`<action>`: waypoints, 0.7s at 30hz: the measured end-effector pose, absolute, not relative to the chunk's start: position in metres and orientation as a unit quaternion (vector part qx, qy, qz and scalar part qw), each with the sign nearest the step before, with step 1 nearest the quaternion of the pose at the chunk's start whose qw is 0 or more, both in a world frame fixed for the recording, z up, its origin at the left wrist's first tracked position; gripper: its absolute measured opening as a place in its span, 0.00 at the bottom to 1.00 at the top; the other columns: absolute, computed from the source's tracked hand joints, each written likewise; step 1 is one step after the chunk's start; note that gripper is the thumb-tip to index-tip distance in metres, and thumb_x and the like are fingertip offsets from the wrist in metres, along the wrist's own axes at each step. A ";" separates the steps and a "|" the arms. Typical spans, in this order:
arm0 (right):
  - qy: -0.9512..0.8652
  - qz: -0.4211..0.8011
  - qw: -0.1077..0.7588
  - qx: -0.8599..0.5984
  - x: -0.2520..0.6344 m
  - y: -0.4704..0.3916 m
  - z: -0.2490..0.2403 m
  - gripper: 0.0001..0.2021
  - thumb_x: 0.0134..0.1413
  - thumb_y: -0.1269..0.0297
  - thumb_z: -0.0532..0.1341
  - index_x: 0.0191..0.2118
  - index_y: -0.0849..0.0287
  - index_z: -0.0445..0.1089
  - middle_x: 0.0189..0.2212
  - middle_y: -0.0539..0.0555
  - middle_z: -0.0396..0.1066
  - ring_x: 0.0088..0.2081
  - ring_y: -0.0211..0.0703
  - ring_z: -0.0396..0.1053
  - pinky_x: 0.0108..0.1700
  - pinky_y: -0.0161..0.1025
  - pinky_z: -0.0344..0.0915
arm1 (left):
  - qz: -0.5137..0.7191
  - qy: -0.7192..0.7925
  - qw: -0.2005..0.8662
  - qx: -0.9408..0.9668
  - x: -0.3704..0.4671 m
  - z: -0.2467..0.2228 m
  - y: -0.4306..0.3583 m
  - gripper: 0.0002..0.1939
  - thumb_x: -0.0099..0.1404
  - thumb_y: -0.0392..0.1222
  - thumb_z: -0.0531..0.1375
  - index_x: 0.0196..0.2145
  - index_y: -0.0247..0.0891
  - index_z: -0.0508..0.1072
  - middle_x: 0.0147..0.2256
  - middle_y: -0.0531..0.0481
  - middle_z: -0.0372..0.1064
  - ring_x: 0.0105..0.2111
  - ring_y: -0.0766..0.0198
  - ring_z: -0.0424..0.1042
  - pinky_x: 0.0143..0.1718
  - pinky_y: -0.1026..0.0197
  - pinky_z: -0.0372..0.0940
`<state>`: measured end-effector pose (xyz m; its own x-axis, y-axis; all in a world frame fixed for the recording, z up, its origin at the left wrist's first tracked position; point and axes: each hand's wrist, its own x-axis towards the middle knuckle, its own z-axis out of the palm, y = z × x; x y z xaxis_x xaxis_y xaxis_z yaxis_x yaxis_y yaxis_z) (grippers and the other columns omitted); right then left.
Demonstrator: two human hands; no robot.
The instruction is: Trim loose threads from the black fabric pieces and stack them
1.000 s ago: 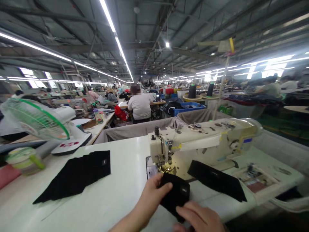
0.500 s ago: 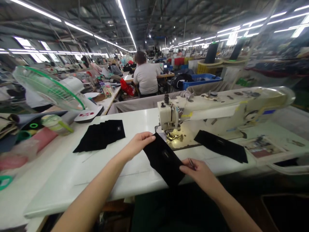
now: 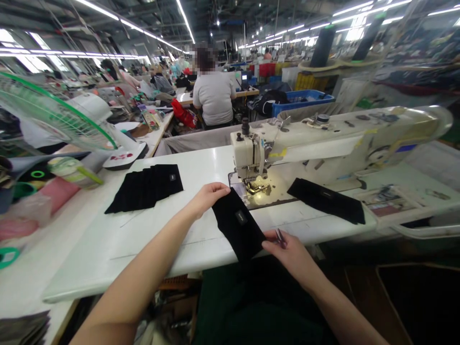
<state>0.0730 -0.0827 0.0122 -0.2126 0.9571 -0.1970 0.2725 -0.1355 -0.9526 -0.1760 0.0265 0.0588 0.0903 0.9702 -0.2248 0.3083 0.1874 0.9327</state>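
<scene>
A black fabric piece (image 3: 233, 230) with a small label patch is stretched between my hands at the table's front edge. My left hand (image 3: 209, 197) pinches its upper corner, close to the sewing machine's needle area (image 3: 255, 186). Lower down, my right hand (image 3: 287, 249) grips the opposite corner between thumb and fingers. A small metal tool, perhaps thread snips (image 3: 280, 236), also sits in that hand, mostly hidden by the fingers. To the left lies a fanned stack of black fabric pieces (image 3: 147, 187). More labelled black fabric (image 3: 325, 200) lies right of the needle.
The sewing machine's arm (image 3: 316, 139) spans the table's right side. A green-rimmed fan (image 3: 61, 115) stands at the left, beside a lidded cup (image 3: 72, 170) and pink bundles. Beyond the table, a person in a grey shirt (image 3: 214, 98) sits near a blue crate (image 3: 304, 100).
The view has tilted down and shifted slightly. Both hands still hold the black fabric piece, whose label now faces the camera more squarely.
</scene>
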 end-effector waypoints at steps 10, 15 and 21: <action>-0.709 0.243 0.303 -0.588 0.060 -0.063 0.014 0.08 0.58 0.59 0.60 0.38 0.56 0.74 0.30 0.51 0.74 0.31 0.44 0.71 0.35 0.39 0.64 | 0.320 0.562 0.499 0.577 -0.166 0.055 0.029 0.16 0.53 0.54 0.65 0.30 0.39 0.74 0.26 0.55 0.69 0.29 0.64 0.65 0.33 0.61 0.58; -0.720 0.250 0.271 -0.588 0.053 -0.057 0.013 0.10 0.60 0.61 0.58 0.28 0.55 0.68 0.25 0.49 0.72 0.27 0.43 0.69 0.29 0.36 0.58 | 0.312 0.553 0.504 0.585 -0.171 0.057 0.028 0.18 0.54 0.57 0.64 0.31 0.39 0.73 0.27 0.53 0.69 0.29 0.63 0.66 0.32 0.61 0.58; -0.618 0.206 0.340 -0.679 0.088 -0.060 0.011 0.18 0.64 0.49 0.50 0.28 0.54 0.64 0.21 0.51 0.70 0.24 0.45 0.68 0.29 0.38 0.57 | 0.318 0.561 0.505 0.574 -0.178 0.053 0.031 0.17 0.53 0.56 0.65 0.30 0.39 0.73 0.26 0.54 0.70 0.29 0.63 0.67 0.34 0.60 0.60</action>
<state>0.0883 -0.0601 0.0113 0.1521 0.9784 0.1403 0.6982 -0.0059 -0.7159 -0.1781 0.0307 0.0532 0.1695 0.9648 -0.2010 0.3227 0.1384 0.9363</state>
